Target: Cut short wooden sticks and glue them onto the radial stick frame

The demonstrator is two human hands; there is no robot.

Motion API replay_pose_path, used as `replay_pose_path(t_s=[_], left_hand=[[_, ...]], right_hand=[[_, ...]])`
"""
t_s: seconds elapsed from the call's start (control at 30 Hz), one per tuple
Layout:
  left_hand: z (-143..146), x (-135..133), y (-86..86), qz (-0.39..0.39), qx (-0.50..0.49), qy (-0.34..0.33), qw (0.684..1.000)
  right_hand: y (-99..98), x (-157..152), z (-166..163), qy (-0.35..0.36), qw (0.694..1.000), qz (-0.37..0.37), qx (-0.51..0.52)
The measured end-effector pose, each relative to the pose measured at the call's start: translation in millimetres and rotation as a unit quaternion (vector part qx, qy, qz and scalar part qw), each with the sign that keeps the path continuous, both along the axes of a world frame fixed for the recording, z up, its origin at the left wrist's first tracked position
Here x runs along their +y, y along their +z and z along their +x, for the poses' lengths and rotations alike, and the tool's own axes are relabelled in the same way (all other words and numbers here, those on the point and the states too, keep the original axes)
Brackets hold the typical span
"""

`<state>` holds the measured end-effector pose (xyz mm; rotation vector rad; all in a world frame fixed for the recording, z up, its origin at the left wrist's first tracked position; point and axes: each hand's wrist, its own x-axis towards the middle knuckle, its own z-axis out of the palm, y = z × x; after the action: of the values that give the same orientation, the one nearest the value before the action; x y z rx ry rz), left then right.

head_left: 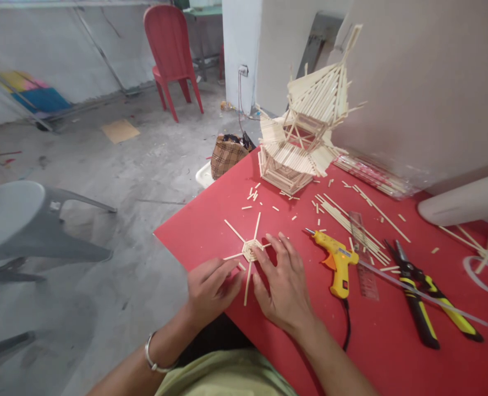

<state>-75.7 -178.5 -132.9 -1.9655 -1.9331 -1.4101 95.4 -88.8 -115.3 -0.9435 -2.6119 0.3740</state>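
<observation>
A six-armed frame of thin wooden sticks (252, 250), with small rings of short pieces at its hub, lies flat on the red tabletop (210, 220). My left hand (213, 286) is at its near left side, fingers curled together in a pinch. At those fingertips is a short stick piece (241, 266), between two arms of the frame. My right hand (283, 275) rests over the frame's right side with its fingers spread. Its index fingertip touches the hub, and the hand hides part of the right-hand arms.
A yellow glue gun (336, 261), clear ruler (363, 258) and yellow-black cutters (421, 297) lie to the right. Behind stands a tiered stick model (301, 132). Loose sticks (351, 225) and offcuts are scattered about. A grey stool (12, 220) is at left.
</observation>
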Motion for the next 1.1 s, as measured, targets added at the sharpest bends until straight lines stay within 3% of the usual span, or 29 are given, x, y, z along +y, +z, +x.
replay_pose_path(t_s=[0.53,0.83,1.0,1.1], left_hand=[[0,0,0.0,0.002,-0.003,-0.005,1.000],[1,1,1.2,0.003,0.006,0.008,1.000],[0,1,17.2,-0.027,-0.013,0.044,0.999],[-5,18,36.2,-0.047,-0.007,0.064,0.997]], right_hand=[[-3.9,0,0,-0.009,1.000,0.003,0.016],[-1.4,2,4,-0.072,0.990,0.042,0.116],[-3.4,-1,10,-0.105,0.989,0.035,0.103],[-6.9,-1,12,-0.097,0.991,0.027,0.088]])
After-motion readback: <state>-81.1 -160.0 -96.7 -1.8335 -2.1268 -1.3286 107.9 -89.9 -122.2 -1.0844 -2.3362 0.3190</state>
